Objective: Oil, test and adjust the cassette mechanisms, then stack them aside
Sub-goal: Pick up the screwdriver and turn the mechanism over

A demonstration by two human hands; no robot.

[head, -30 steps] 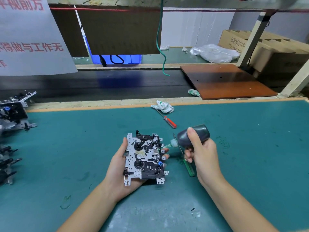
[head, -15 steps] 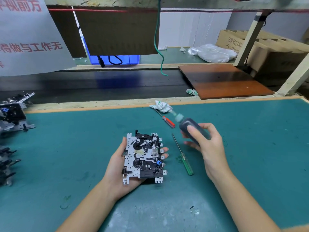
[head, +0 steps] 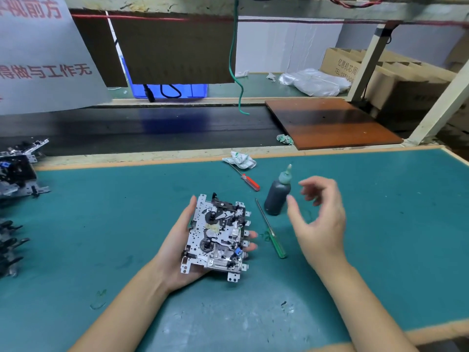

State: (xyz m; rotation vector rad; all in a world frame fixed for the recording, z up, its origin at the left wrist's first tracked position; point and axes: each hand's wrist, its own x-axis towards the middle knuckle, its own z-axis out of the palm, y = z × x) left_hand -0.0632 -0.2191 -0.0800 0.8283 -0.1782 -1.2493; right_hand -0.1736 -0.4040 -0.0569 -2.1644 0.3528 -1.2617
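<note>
At the far left edge of the green bench (head: 101, 237), more cassette mechanisms (head: 17, 174) lie heaped, with others (head: 10, 247) below them, well apart from the work in the middle. Next comes the left hand (head: 177, 252), palm up, cradling the cassette mechanism (head: 215, 236) from underneath, thumb along its left edge and fingertips (head: 250, 241) curling past its right edge; the plate's long axis runs away from the person, tilted slightly to the right, with the reels facing up. Just right of it a green-handled screwdriver (head: 270, 231) lies on the bench, its shaft pointing away and a little left, roughly parallel to the mechanism. Beyond its tip stands the dark oil bottle (head: 277, 195), upright, nozzle up (a red-handled screwdriver (head: 247, 179) and a crumpled rag (head: 239, 160) lie further back). The right hand (head: 319, 217) hovers just right of the bottle, fingers loosely spread and holding nothing, apart from the bottle. Oiling looks done for this piece; testing or adjusting likely follows, and the right hand is the nearer one to the green screwdriver, which lies between it and the mechanism.
</note>
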